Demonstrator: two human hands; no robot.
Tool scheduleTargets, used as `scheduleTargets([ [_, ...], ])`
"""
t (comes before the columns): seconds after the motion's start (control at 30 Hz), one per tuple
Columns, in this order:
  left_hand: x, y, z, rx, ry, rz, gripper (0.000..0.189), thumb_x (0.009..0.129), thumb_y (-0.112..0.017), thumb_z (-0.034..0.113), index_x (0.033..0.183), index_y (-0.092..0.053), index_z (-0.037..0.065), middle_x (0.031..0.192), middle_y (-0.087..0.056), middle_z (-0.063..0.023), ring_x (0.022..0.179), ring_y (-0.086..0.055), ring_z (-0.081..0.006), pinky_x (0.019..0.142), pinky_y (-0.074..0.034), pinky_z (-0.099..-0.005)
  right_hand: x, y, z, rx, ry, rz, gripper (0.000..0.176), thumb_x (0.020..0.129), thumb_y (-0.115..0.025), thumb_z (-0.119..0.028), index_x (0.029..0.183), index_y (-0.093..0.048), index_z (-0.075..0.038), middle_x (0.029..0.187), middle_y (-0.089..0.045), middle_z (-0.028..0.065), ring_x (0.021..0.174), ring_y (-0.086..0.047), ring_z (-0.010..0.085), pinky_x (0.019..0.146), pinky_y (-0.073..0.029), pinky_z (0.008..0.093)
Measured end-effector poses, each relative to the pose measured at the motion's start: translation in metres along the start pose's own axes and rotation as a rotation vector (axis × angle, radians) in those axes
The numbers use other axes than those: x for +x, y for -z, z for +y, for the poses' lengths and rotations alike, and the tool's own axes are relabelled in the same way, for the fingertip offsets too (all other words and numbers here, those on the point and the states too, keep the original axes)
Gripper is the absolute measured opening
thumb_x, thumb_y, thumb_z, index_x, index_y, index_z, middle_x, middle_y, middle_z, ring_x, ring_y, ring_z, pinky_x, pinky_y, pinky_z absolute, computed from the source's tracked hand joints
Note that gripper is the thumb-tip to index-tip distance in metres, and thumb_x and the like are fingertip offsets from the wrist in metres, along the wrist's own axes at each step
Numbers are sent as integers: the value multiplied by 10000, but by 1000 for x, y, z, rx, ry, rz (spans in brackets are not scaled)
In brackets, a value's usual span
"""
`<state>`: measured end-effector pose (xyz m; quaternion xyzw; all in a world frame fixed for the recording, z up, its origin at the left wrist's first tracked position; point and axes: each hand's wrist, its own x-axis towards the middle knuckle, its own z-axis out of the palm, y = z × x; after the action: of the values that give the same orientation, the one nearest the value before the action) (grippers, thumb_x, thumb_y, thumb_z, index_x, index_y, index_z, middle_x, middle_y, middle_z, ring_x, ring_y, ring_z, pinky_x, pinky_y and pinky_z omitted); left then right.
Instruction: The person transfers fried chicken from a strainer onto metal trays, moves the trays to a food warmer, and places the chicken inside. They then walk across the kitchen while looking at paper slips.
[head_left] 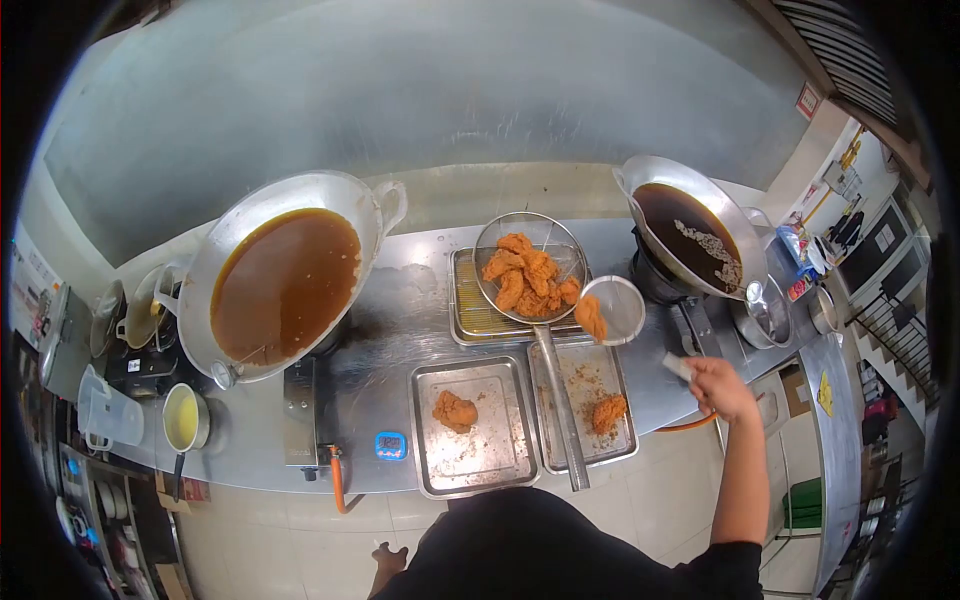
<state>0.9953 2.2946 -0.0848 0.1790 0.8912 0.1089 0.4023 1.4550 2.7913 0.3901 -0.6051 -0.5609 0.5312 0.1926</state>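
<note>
My right hand (718,388) is closed around the pale handle (677,367) of a small mesh strainer (625,305). A piece of fried chicken (591,318) sits at the left side of its basket. Just left of it, a large long-handled skimmer (560,400) holds several fried chicken pieces (525,275) and rests over a wire rack tray (462,310). One chicken piece (455,411) lies on the left metal tray (440,475), another (609,413) on the crumb-strewn right tray (590,375). My left hand (388,558) hangs low beside my body, fingers apart, holding nothing.
A big wok (335,185) of brown oil stands left; another wok (650,178) with darker, foaming oil stands right. Both have clipped thermometers. A blue timer (391,446), gas burner (300,420), small saucepan (186,418) and plastic jug (110,408) are along the counter's left.
</note>
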Motion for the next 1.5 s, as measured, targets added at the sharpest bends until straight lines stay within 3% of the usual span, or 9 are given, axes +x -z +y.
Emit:
scheduleTargets([
  [0.1, 4, 1, 4, -31, -19, 7, 893, 720, -685, 498, 1307, -438, -127, 1313, -453, -357, 1253, -365, -480, 1085, -291, -489, -16, -15, 23, -268, 13, 4, 401, 856, -443, -11, 1228, -581, 52, 671, -593, 95, 487, -553, 185, 448, -462, 311],
  [0.2, 12, 5, 6, -9, -51, 2, 895, 720, -690, 497, 1309, -436, -127, 1317, -446, -360, 1255, -359, -479, 1084, -299, -488, -7, -44, 70, -952, 723, 157, 415, 821, -483, -16, 1221, -593, 0, 729, -642, 165, 654, -649, 303, 578, -516, 397],
  [0.33, 10, 10, 13, -64, -30, 24, 888, 726, -692, 494, 1312, -436, -122, 1328, -439, -346, 1253, -355, -477, 1088, -296, -482, -34, -92, 32, -1192, 308, 275, 380, 812, -482, 7, 1173, -591, -37, 865, -669, 222, 786, -665, 373, 674, -523, 467],
  [0.6, 14, 0, 0, -21, 0, -11, 889, 740, -676, 497, 1340, -415, -105, 1349, -425, -334, 1281, -336, -466, 1104, -275, -466, 28, -93, -31, -1242, 535, 492, 323, 818, -511, -10, 1129, -563, 59, 834, -666, 228, 730, -678, 384, 636, -554, 449],
  [0.93, -20, -9, 3, -89, 98, -58, 875, 750, -652, 461, 1354, -392, -117, 1373, -414, -315, 1311, -297, -465, 1108, -267, -445, 133, -163, -110, -1385, 187, -16, 216, 815, -569, -78, 949, -719, 3, 1022, -684, 234, 981, -672, 354, 825, -546, 440],
  [1.27, -9, -18, -1, -77, 71, -49, 818, 748, -665, 413, 1302, -432, -141, 1317, -418, -367, 1244, -369, -481, 1088, -304, -442, 179, -169, -162, -1663, 148, -81, 279, 777, -627, -80, 1034, -727, -35, 1095, -687, 188, 1024, -668, 307, 810, -548, 418],
  [1.37, 24, -47, -25, -44, -7, 18, 824, 741, -698, 403, 1307, -429, -131, 1295, -415, -378, 1232, -380, -487, 1082, -319, -445, 204, -166, -163, -1859, 255, -407, 230, 742, -613, -52, 927, -737, 3, 937, -706, 202, 845, -697, 299, 659, -546, 412],
  [1.43, 41, -70, -43, -29, -132, 69, 835, 736, -719, 400, 1314, -422, -125, 1290, -414, -376, 1242, -368, -488, 1085, -319, -447, 208, -158, -171, -1598, 16, -355, 185, 714, -589, -31, 832, -719, 28, 795, -678, 193, 696, -662, 278, 559, -504, 395],
  [1.5, 19, -55, -19, -104, -11, 11, 853, 738, -726, 401, 1330, -403, -121, 1322, -378, -379, 1251, -352, -484, 1079, -329, -459, 213, -146, -180, -1429, -163, -299, 153, 693, -570, -18, 755, -695, 44, 686, -640, 181, 585, -619, 260, 486, -465, 380],
])
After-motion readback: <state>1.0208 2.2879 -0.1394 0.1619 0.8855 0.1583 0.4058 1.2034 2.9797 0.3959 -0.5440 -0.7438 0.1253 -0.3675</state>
